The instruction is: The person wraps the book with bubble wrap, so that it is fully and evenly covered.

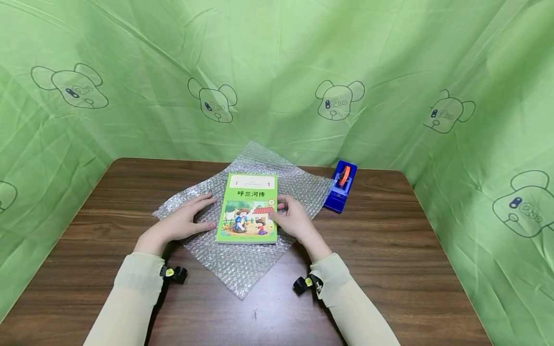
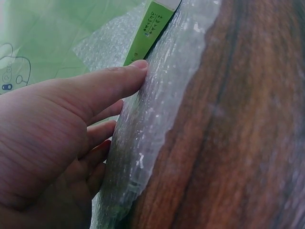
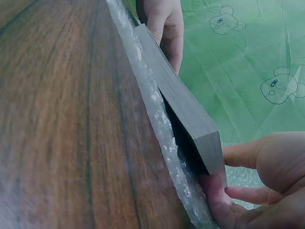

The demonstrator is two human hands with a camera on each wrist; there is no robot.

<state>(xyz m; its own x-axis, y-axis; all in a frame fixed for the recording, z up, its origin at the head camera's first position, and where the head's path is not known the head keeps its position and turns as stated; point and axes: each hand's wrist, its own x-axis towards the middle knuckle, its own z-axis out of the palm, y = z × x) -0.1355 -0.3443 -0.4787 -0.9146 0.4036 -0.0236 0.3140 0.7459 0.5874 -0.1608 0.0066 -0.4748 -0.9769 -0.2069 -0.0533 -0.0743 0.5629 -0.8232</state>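
A green paperback book (image 1: 246, 211) with an illustrated cover lies over a sheet of bubble wrap (image 1: 240, 271) turned cornerwise on the table. My right hand (image 1: 294, 218) pinches the book's right edge, thumb on the cover and fingers underneath. In the right wrist view a dark gap shows below the book's pages (image 3: 183, 100), so that side is tilted up off the wrap. My left hand (image 1: 186, 218) rests on the bubble wrap left of the book, its fingers extended. Seen from the left wrist, that hand's thumb is close to the green spine (image 2: 150, 31).
A blue tape dispenser (image 1: 335, 199) with an orange roll stands at the back right, touching the wrap's right corner. Green cloth (image 1: 277, 62) with printed mouse faces hangs behind and beside the brown wooden table (image 1: 389, 269).
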